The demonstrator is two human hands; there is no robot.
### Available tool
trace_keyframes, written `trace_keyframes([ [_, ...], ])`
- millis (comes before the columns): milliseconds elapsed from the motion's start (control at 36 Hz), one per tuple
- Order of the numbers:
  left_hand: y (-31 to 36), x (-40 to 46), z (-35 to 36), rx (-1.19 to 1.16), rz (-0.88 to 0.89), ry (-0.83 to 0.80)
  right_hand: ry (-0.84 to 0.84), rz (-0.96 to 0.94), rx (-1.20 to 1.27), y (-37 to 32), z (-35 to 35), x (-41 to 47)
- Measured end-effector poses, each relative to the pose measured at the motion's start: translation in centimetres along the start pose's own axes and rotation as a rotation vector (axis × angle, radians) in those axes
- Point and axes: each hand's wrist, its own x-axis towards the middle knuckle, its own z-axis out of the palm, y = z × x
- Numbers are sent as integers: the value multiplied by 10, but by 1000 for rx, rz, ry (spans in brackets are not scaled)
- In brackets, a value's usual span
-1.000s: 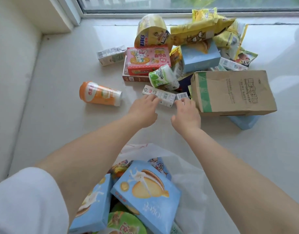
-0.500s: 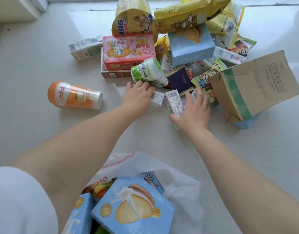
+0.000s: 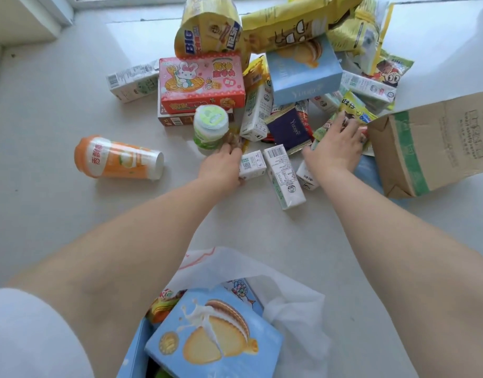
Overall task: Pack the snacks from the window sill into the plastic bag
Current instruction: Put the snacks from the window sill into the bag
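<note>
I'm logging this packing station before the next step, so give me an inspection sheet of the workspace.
Surface: pale window sill, snacks heaped at the far side.
Job's things: white plastic bag near the person, holding a blue biscuit box; orange cup lying on its side, apart.
Clutter: brown paper bag tipped at right.
Grippers: left hand against a small white carton; right hand reaching into packets.
Cables: nothing seen.
Surroundings: window frame at top left.
</note>
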Motion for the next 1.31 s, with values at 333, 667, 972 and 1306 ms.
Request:
trace_keyframes([
  [333,1,-12,12,90,-27,58,-102,16,-7,15,-3,6],
  [667,2,-31,19,-51,-50,51,85,-178,187,5,-11,-57],
  [972,-1,-46,26,-182,-164,63,-205,-157,-119,-27,15,-92],
  [1306,-5,-41,24,-173,-156,44,-253,18,-106,-43,10,-61],
])
